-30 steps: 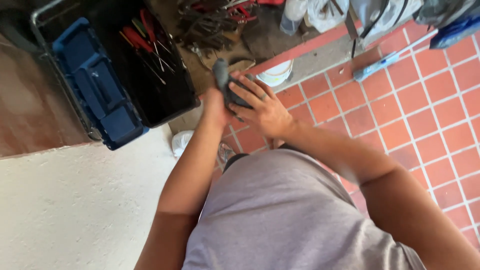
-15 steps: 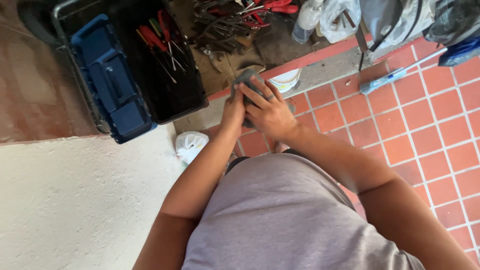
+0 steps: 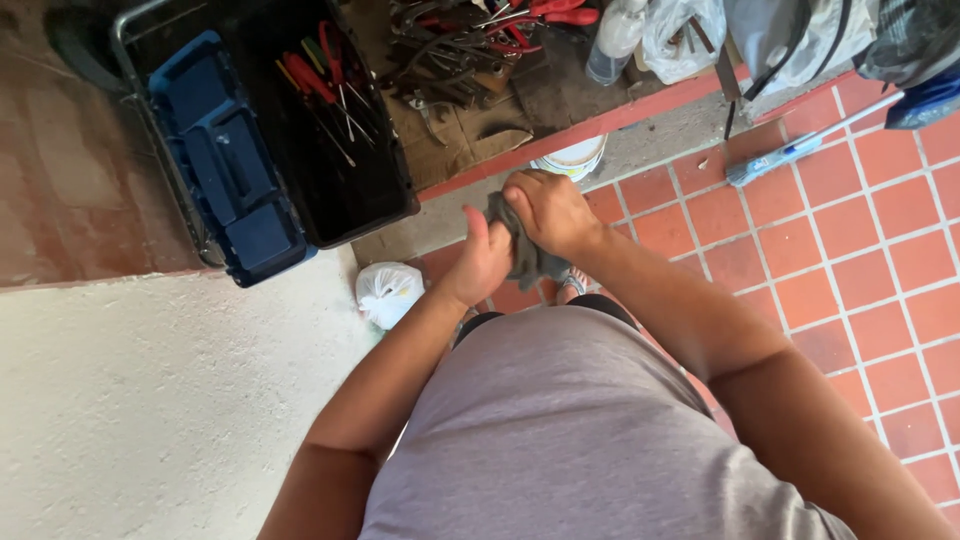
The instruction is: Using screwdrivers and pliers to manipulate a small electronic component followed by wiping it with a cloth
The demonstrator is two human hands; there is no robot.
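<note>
Both hands wiping: left hand (image 3: pixel 483 262) and right hand (image 3: pixel 548 212) closed around grey rag (image 3: pixel 525 252) above tiled floor (image 3: pixel 860 240) edge, near open toolbox (image 3: pixel 300 130); likely mid-wipe, next needs regrip.

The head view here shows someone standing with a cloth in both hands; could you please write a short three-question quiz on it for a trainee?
1. True or false: both hands grip the dark grey cloth.
2. What lies inside the open black toolbox? A) paint tins B) screwdrivers with red handles C) folded towels
3. Fill in: the small white plastic bag lies on the floor, closest to the person's ____ hand.

Key
1. True: the left hand and the right hand are both closed on it.
2. B: the screwdrivers lie in the tray.
3. Left.
</note>
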